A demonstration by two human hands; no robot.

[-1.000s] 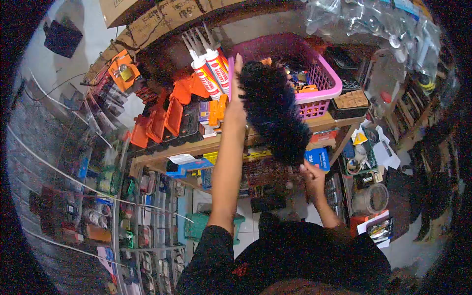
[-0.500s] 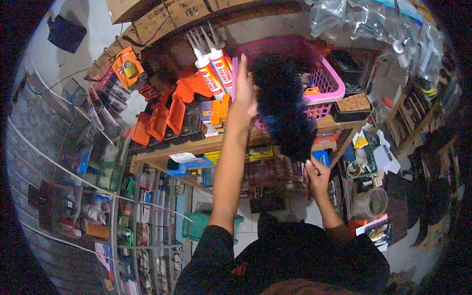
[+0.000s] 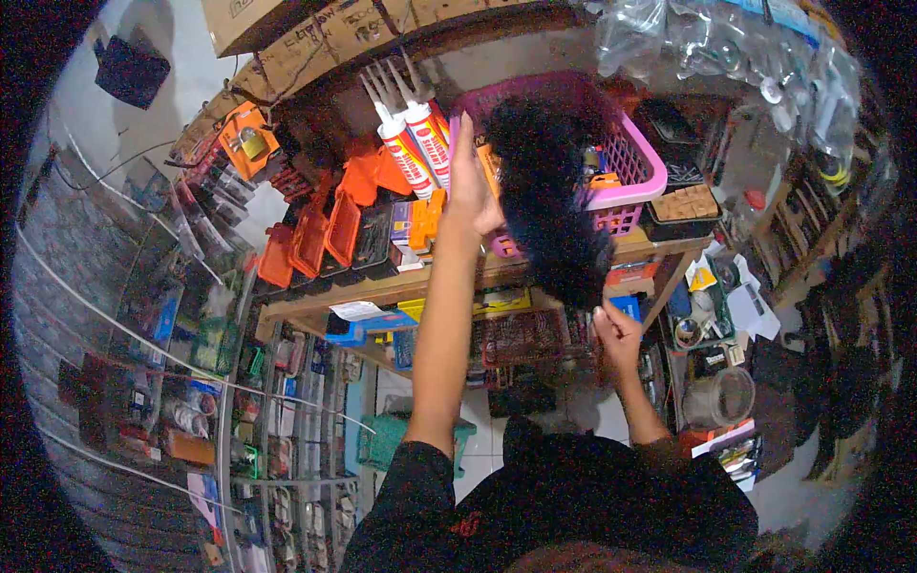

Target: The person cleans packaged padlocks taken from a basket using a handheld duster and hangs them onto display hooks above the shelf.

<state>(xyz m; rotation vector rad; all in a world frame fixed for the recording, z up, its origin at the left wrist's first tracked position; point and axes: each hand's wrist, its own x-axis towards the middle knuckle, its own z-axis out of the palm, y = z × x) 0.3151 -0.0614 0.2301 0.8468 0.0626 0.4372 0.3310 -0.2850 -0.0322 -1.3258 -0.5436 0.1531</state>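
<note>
My right hand (image 3: 619, 336) is closed around the handle end of a fluffy black feather duster (image 3: 549, 191). The duster slants up and away, its dark fibres covering the front of a pink plastic basket (image 3: 651, 162) on the wooden shelf. At the basket's left side is my left hand (image 3: 470, 191), gripping its edge, with part of the fingers hidden. Small packaged items, some orange, show inside the basket behind the duster. Two silicone sealant tubes (image 3: 409, 158) stand upright just left of my left hand.
Left along the wooden shelf (image 3: 382, 288) sit black boxes with raised orange lids (image 3: 310, 234). A black tray with brown blocks (image 3: 683, 205) adjoins the basket's right side. Clear plastic packs (image 3: 716, 43) hang at upper right. A glass-fronted cabinet (image 3: 229, 420) stands left.
The duster has shifted slightly against the basket, uncovering more of an orange item beside my left hand. Both hands keep nearly the same places.
</note>
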